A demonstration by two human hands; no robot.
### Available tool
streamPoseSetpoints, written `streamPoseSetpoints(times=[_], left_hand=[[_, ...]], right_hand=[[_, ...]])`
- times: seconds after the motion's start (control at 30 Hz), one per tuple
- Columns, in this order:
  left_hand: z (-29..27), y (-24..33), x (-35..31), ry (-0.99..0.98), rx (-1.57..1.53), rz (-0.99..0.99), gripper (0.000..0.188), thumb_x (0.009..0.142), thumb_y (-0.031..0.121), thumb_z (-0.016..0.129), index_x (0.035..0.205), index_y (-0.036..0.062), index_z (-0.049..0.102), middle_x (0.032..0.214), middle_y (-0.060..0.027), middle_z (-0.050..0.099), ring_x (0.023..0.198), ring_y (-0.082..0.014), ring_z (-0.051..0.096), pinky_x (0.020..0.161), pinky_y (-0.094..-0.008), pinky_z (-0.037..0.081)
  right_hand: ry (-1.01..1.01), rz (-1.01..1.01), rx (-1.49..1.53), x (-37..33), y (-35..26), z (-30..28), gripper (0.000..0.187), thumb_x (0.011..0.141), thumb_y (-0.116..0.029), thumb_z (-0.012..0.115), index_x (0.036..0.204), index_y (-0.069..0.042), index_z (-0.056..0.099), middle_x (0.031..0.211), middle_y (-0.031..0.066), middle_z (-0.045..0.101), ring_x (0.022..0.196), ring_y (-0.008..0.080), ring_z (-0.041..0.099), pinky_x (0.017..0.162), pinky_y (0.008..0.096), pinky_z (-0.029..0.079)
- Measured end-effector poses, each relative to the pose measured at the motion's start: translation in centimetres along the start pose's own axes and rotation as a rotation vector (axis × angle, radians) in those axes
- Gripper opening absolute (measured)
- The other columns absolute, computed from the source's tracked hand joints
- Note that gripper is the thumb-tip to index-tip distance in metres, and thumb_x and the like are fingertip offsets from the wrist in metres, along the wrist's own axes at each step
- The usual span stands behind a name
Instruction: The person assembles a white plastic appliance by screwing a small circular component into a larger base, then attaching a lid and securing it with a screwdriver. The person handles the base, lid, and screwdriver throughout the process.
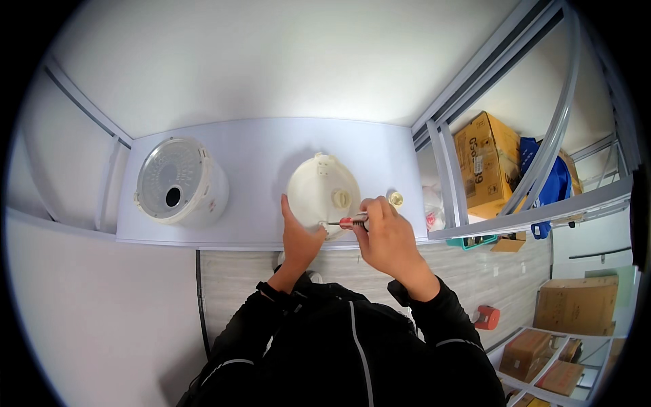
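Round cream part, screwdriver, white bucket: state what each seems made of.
The round cream part looks like smooth, satin plastic, with a moulded tab. The screwdriver has a thin shaft, probably metal, and a red handle, likely plastic; finish unclear. The white bucket seems plastic too, by its smooth, faintly shiny wall.

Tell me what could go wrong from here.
The tip of the screwdriver sits close to the thumb of the left hand, so a slip could jab it. The round white part lies near the front edge of the table, so a hard push might tip it off. The small gold-coloured piece is close to the right hand, which might knock it.
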State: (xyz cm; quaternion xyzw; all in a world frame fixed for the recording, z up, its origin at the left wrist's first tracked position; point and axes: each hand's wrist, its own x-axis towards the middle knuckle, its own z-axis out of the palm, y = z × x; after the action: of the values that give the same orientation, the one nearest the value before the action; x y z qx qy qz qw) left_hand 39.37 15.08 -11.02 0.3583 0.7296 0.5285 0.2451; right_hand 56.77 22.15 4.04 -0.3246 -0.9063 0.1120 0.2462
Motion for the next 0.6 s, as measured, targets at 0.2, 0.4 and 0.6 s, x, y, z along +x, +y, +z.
streamPoseSetpoints(times=[0.2,0.4,0.6], left_hand=[[-0.6,0.8,-0.2,-0.041,-0.025,-0.001,0.112,0.081,0.006,0.078,0.167,-0.0032,0.007,0.155,-0.0318,0.048,0.14,-0.0414,0.056,0.114,-0.0436,0.047],[-0.7,0.9,0.1,-0.06,-0.011,0.025,0.111,0.082,0.007,0.078,0.167,-0.0035,0.007,0.154,-0.0319,0.05,0.137,-0.0418,0.058,0.113,-0.0435,0.049],[-1.0,1.1,-0.1,-0.064,-0.02,0.021,0.112,0.082,0.007,0.078,0.167,-0.0032,0.006,0.154,-0.0312,0.051,0.136,-0.0411,0.059,0.112,-0.0432,0.049]], right_hand=[[-0.339,0.347,-0.181,0.7,-0.8,-1.2,0.043,0.096,-0.034,0.076,0.118,-0.003,0.057,0.093,0.0183,0.063,0.078,0.0377,0.068,0.059,0.0463,0.053],[-0.019,-0.007,0.013,-0.7,0.1,-0.2,0.047,0.1,-0.042,0.07,0.123,-0.002,0.058,0.092,0.0177,0.063,0.078,0.0359,0.069,0.059,0.0454,0.053],[-0.312,0.413,-0.174,-0.1,-1.0,-0.7,0.042,0.092,-0.021,0.077,0.124,-0.002,0.058,0.093,0.0157,0.062,0.078,0.0369,0.068,0.062,0.0436,0.054]])
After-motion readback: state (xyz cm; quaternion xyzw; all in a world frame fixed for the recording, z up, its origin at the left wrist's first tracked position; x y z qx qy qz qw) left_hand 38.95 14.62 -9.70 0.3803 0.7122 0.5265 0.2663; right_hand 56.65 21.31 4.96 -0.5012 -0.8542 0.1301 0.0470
